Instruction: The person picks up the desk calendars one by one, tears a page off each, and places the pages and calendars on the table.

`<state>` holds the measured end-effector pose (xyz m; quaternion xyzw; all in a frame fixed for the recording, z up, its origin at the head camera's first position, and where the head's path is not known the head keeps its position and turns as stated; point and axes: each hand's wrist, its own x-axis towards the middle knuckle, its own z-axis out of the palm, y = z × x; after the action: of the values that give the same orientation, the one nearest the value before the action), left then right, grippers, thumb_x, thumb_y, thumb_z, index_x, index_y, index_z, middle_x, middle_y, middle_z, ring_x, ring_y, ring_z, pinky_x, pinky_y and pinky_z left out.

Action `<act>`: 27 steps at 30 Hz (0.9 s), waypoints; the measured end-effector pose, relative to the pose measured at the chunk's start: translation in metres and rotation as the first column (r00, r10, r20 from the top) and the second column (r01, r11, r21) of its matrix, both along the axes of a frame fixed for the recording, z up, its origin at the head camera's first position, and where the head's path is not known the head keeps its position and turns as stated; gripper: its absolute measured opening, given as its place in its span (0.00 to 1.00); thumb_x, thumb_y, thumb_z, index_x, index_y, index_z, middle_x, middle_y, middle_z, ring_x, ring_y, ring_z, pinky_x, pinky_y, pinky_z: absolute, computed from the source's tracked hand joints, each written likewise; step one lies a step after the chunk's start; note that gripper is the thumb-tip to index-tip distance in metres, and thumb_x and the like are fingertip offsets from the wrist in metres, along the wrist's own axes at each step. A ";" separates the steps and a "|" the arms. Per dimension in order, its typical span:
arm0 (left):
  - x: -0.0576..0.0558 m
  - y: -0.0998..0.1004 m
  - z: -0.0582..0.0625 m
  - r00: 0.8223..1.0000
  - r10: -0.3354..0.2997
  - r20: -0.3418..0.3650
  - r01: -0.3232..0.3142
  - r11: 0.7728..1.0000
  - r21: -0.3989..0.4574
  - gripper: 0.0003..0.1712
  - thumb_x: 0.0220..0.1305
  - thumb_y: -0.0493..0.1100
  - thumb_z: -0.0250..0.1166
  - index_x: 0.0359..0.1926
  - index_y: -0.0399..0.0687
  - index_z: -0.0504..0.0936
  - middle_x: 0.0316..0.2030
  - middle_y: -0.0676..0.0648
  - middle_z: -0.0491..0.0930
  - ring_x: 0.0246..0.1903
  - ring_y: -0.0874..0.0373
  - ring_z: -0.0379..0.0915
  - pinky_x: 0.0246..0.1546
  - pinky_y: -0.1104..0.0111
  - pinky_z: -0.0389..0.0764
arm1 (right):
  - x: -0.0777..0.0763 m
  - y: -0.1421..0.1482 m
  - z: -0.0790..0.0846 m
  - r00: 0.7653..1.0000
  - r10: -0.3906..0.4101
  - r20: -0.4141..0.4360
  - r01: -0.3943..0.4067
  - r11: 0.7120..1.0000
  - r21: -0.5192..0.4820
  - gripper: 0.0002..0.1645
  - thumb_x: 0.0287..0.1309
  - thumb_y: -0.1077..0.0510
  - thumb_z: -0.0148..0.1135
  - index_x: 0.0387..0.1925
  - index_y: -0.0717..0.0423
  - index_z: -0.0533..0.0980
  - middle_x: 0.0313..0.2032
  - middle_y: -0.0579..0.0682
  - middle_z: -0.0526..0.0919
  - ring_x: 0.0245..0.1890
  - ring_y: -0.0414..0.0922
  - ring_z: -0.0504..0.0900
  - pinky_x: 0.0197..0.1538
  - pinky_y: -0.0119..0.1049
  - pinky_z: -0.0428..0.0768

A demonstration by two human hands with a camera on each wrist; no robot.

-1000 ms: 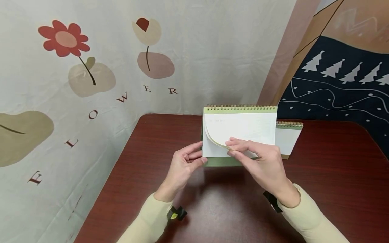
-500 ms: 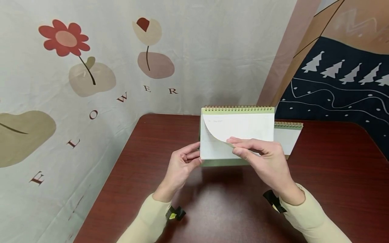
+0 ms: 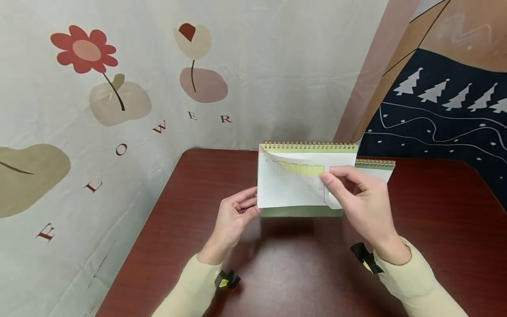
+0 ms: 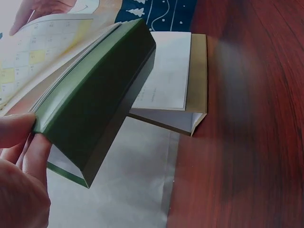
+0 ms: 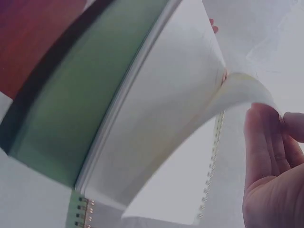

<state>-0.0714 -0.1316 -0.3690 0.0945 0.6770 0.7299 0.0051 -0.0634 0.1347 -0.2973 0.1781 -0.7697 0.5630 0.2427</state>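
Observation:
A green spiral-bound desk calendar (image 3: 289, 193) stands tilted over the table, its coil along the top. My left hand (image 3: 233, 215) grips its lower left edge, thumb in front and fingers behind; the left wrist view shows the thumb and fingers on the green stand (image 4: 102, 95). My right hand (image 3: 366, 198) pinches a page (image 3: 306, 169) between thumb and fingers and holds it curled up to the right. The page's back shows a printed grid with a yellow band. In the right wrist view the lifted page (image 5: 242, 88) arches away from the pages beneath.
A second spiral desk calendar (image 3: 376, 169) with a brown stand (image 4: 198, 71) is behind and to the right, partly hidden. Both are at a dark red wooden table (image 3: 178, 185). Behind hangs a pale cloth (image 3: 269, 79) with printed flowers.
My right hand has moved right and slightly up, curling the page further over and baring its yellow-banded back. The calendar has shifted slightly left and down; my left hand keeps its grip.

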 end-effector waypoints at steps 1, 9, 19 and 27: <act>0.000 0.000 0.000 1.000 0.004 -0.008 -0.004 1.000 -0.002 0.30 0.59 0.18 0.61 0.64 0.20 0.73 0.50 0.23 0.81 0.44 0.61 0.86 0.44 0.70 0.85 | -0.001 0.002 0.001 1.000 -0.014 -0.002 0.014 1.000 0.001 0.08 0.60 0.70 0.71 0.39 0.58 0.88 0.26 0.45 0.84 0.23 0.37 0.73 0.25 0.29 0.67; 0.002 -0.002 -0.004 0.996 0.049 -0.069 -0.053 0.997 -0.056 0.26 0.60 0.18 0.59 0.61 0.18 0.75 0.48 0.24 0.82 0.43 0.64 0.86 0.43 0.72 0.84 | -0.010 0.019 0.020 0.994 -0.097 0.059 0.095 0.995 0.023 0.05 0.62 0.67 0.71 0.39 0.60 0.89 0.29 0.39 0.87 0.25 0.37 0.80 0.27 0.23 0.76; 0.007 -0.003 -0.006 0.996 0.053 -0.070 -0.059 0.994 -0.095 0.24 0.61 0.19 0.63 0.59 0.21 0.78 0.48 0.27 0.84 0.44 0.64 0.85 0.44 0.71 0.85 | -0.028 0.041 0.034 0.981 -0.144 0.129 0.133 0.987 0.089 0.10 0.65 0.59 0.71 0.44 0.61 0.89 0.30 0.35 0.87 0.28 0.38 0.80 0.28 0.25 0.75; 0.013 -0.008 -0.012 0.996 0.036 -0.076 -0.049 0.984 -0.174 0.22 0.62 0.20 0.63 0.58 0.23 0.80 0.48 0.30 0.85 0.46 0.60 0.85 0.44 0.70 0.85 | -0.034 0.055 0.046 0.955 -0.123 0.271 0.086 0.986 0.145 0.15 0.68 0.50 0.69 0.47 0.56 0.88 0.33 0.40 0.88 0.26 0.42 0.83 0.26 0.30 0.80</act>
<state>-0.0587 -0.1398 -0.3806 0.1058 0.7403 0.6633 -0.0266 -0.0976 0.1901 -0.2513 0.0714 -0.8400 0.5169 0.1490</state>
